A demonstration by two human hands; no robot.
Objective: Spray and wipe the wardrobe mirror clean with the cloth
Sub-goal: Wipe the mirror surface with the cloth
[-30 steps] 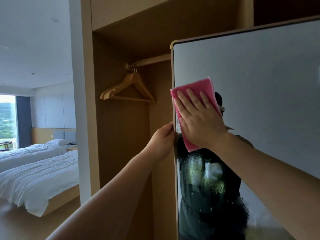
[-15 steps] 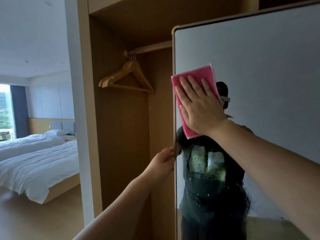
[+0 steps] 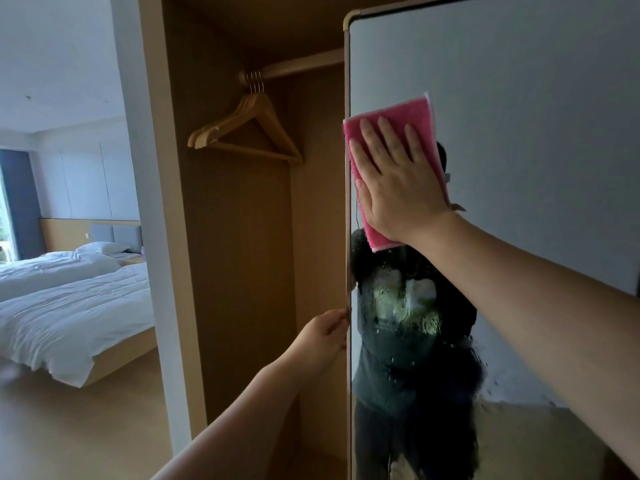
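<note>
Nearest, at the bottom of the frame, two bare forearms reach up and away. The left hand (image 3: 327, 332), low centre, has its fingers closed round the thin left edge of the wardrobe mirror (image 3: 519, 133), steadying the open door. The right hand (image 3: 398, 181), right of centre and higher, lies flat with fingers (image 3: 367, 133) spread and slightly apart, pressing a pink cloth (image 3: 415, 116) against the glass; it is not clamped on the cloth, only pinning it by palm pressure.

The cloth sits near the mirror's upper left corner, its left edge just at the frame. It looks soft, light and limp, so it should bunch or slip unless kept flat under the whole palm. The mirror is a tall, stiff pane in a slim frame with a rounded brass-coloured corner; I judge it fragile and liable to swing, so holding the edge while wiping makes sense. Below the cloth, droplets (image 3: 408, 306) and wet streaks cover the centre and lower glass, which suggests spraying is done and most wiping remains.

Beyond, in the centre of the frame, wooden hangers (image 3: 246, 133) hang from a rail (image 3: 304, 65) inside the wardrobe. Farthest, at the left, are two beds (image 3: 69, 306) with white covers.

There is pale print on the shirt reflected in the mirror, too blurred to read; no brands or labels show.
</note>
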